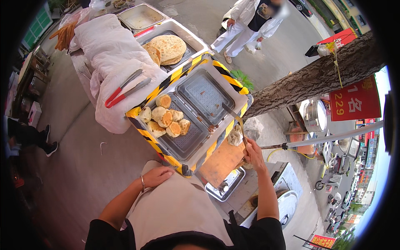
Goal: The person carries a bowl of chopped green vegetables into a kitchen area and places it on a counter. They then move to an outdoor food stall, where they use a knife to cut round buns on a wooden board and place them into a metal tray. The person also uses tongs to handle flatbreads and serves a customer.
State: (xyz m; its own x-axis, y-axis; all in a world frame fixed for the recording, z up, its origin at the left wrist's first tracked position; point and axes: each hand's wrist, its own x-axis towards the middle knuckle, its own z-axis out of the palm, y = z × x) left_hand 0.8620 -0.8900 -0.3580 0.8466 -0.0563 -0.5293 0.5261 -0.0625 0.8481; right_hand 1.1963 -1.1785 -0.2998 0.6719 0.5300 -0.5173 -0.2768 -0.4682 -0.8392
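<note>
My right hand grips a long, thin metal utensil, whose tip reaches over the near right side of a foam box edged in black-and-yellow tape. My left hand holds nothing and rests on my light apron, by the box's near corner. Inside the box lie two dark perforated trays. Several round browned buns are heaped on the left tray; the other tray holds only a few crumbs. Beside my right hand are a crumpled cloth and a wooden board.
Red-handled tongs lie on a white quilt. Flatbreads sit in another foam box, with fried dough sticks farther left. A tree trunk leans in at right. A person stands beyond; a metal tray lies below the board.
</note>
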